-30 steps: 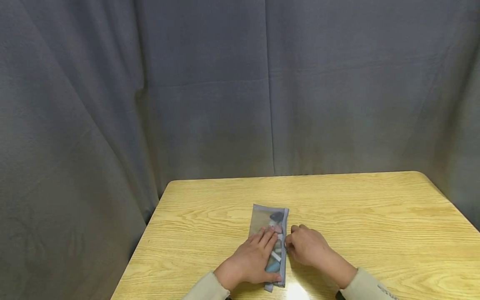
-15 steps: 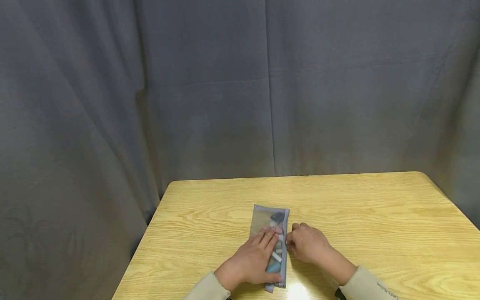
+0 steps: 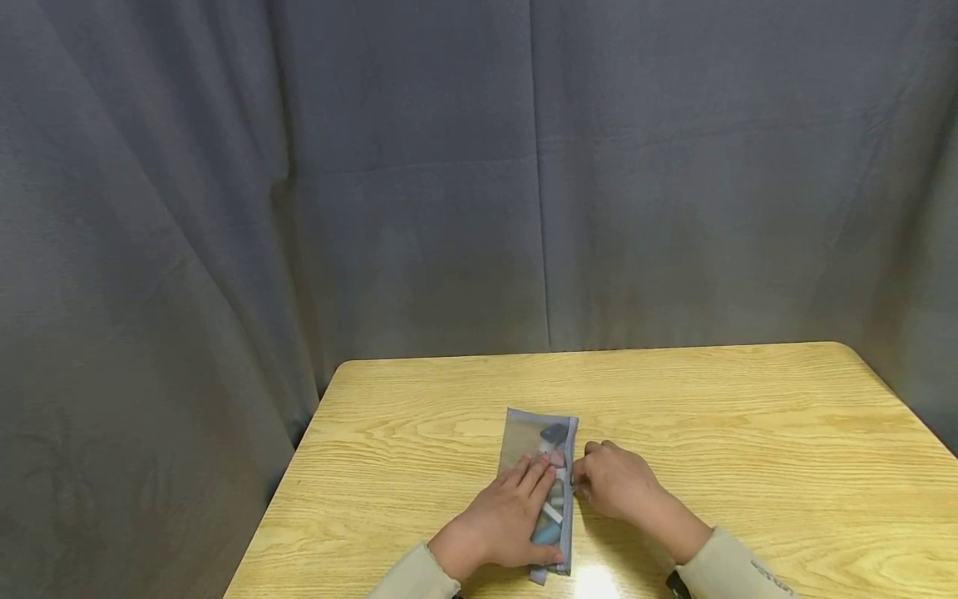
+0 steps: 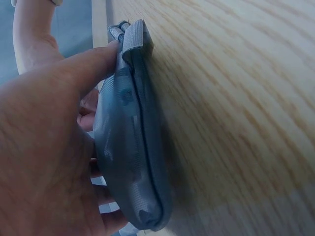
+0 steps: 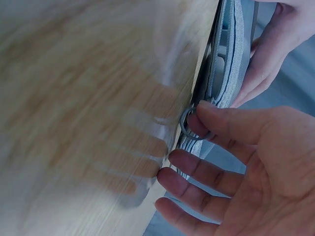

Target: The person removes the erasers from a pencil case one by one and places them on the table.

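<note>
A grey see-through zip pouch point(image 3: 516, 437) lies on the table with several small things inside, among them a dark one point(image 3: 554, 433), a pink one point(image 3: 557, 458) and a blue one point(image 3: 546, 533). My left hand point(image 3: 501, 516) rests flat across it, fingers straight, thumb near its close end. At the pouch's right edge, my right hand point(image 3: 617, 482) pinches the zipper's ring pull point(image 5: 183, 124) between thumb and index finger. The other fingers are loosely bent. Along the zipper point(image 5: 216, 64) in the right wrist view, a gap beyond the ring shows pale contents.
The pouch lies on a light wood table point(image 3: 748, 433), near its front. A fabric tab point(image 4: 134, 37) sticks out at the pouch's close end. Grey curtains point(image 3: 412, 208) hang behind the table and at both sides.
My right hand has slid slightly away from me along the pouch's zipper edge, with the ring pull. The pouch has shifted a hair to the right; my left hand stays pressed on it.
</note>
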A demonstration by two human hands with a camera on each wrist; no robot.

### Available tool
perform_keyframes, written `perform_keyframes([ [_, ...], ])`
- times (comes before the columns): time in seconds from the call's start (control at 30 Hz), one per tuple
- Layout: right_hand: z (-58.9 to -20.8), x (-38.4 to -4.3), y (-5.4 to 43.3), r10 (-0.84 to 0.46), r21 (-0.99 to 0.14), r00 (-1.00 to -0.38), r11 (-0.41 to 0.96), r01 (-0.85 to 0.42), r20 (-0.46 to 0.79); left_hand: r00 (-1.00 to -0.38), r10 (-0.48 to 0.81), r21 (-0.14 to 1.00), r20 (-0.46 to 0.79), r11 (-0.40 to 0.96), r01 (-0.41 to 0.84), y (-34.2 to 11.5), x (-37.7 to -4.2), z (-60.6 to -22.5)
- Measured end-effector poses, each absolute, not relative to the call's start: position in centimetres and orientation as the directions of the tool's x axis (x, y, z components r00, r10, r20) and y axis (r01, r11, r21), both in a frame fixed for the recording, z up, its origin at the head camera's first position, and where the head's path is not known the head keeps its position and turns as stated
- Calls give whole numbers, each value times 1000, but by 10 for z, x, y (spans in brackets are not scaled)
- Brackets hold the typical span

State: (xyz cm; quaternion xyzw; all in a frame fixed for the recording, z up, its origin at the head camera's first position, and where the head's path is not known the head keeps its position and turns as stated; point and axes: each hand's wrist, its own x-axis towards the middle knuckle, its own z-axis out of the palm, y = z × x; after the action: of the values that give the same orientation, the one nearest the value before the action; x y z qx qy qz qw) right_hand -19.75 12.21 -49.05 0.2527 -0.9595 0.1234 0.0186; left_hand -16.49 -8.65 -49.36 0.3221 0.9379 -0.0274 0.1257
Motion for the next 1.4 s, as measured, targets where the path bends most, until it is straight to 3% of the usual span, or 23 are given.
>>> perform_keyframes([
  [0.87, -492, -208, 125, -418, -236, -901, 870, -433, 115, -759, 599, 17, -255, 788, 615, -86, -164, -492],
  [1.4, -491, -219, 125, -399, -208, -915, 892, -402, 58, -761, 597, 34, -253, 792, 610, -86, -165, -492],
])
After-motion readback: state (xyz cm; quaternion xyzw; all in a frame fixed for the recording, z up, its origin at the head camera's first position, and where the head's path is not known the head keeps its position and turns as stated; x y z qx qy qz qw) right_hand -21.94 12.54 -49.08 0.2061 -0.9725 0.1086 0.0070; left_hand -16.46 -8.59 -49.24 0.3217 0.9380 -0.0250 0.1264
